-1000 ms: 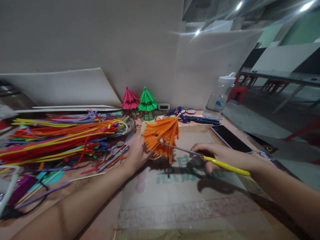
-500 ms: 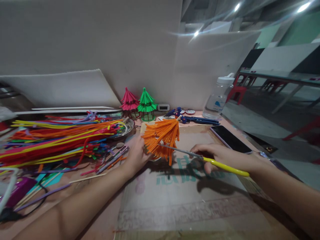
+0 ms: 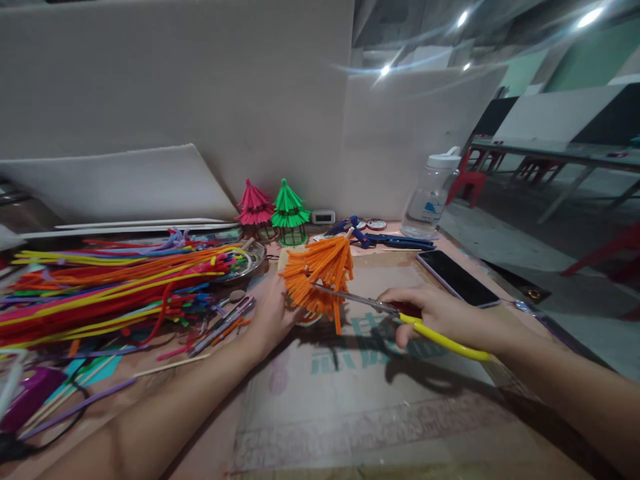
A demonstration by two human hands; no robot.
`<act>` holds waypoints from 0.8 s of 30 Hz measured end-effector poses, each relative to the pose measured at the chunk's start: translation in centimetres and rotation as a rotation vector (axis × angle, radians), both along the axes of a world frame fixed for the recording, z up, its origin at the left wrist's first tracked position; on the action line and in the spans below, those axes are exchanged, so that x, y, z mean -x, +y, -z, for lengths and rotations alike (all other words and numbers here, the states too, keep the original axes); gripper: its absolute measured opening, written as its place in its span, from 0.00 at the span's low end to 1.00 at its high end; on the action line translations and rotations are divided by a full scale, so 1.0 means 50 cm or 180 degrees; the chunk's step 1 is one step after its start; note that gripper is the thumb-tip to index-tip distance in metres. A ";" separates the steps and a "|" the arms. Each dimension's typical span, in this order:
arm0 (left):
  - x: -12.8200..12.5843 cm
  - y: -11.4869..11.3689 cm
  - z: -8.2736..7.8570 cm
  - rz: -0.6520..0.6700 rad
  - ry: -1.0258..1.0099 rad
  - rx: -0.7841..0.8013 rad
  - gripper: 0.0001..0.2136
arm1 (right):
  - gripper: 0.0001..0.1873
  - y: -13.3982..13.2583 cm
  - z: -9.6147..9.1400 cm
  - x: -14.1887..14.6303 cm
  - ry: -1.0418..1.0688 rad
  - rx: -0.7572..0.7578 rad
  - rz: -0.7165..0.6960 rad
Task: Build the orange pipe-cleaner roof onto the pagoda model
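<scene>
My left hand [image 3: 273, 308] is closed on the near left side of an orange pipe-cleaner pavilion [image 3: 320, 273], its layered roof tilted over to the right and its fingertips partly hidden by the strands. With my right hand [image 3: 425, 310] I grip a pair of scissors [image 3: 440, 339] by the yellow handles. Their grey blades reach left to the fringe of the orange roof; whether they are cutting a strand cannot be made out. Behind stand a pink pavilion [image 3: 255, 203] and a green pavilion [image 3: 290, 207] of like shape.
Bundles of coloured pipe cleaners [image 3: 115, 287] cover the left side. A black phone [image 3: 457, 277] and a water bottle [image 3: 430, 193] are at the right. Blue-handled pliers [image 3: 400, 240] lie behind, before a white panel [image 3: 280, 87]. Beneath my hands is a printed sheet [image 3: 370, 413].
The whole view has shifted slightly. Both hands keep their holds, and the scissor blades stay at the orange fringe with hardly any movement.
</scene>
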State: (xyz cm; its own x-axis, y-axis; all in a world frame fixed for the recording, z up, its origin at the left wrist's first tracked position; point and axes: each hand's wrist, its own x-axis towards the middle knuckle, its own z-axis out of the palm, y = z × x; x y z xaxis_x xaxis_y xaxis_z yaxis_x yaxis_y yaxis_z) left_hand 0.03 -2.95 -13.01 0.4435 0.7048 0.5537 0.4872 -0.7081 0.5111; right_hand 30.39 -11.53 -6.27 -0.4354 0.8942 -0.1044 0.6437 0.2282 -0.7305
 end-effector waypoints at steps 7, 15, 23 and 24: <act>-0.004 0.006 -0.005 0.0042 -0.0173 0.0083 0.27 | 0.13 0.004 0.011 0.006 -0.0209 -0.0602 -0.0136; 0.001 0.008 0.008 -0.0145 -0.0010 0.0362 0.25 | 0.25 0.075 0.071 -0.034 -0.0283 -0.1302 0.1377; -0.004 0.010 0.010 -0.0175 -0.0021 0.0370 0.24 | 0.28 0.112 0.159 -0.067 -0.1198 -0.1516 0.1047; -0.004 0.009 0.010 -0.0152 -0.0026 0.0369 0.23 | 0.28 0.112 0.162 -0.067 -0.1239 -0.1542 0.1010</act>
State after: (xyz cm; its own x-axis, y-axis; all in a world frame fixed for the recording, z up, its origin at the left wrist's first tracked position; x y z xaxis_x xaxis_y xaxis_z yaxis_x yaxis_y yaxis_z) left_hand 0.25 -2.48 -13.51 0.4037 0.7845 0.4708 0.5145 -0.6201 0.5923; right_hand 33.71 -5.94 -14.37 -0.1573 0.9572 0.2430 0.9275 0.2277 -0.2966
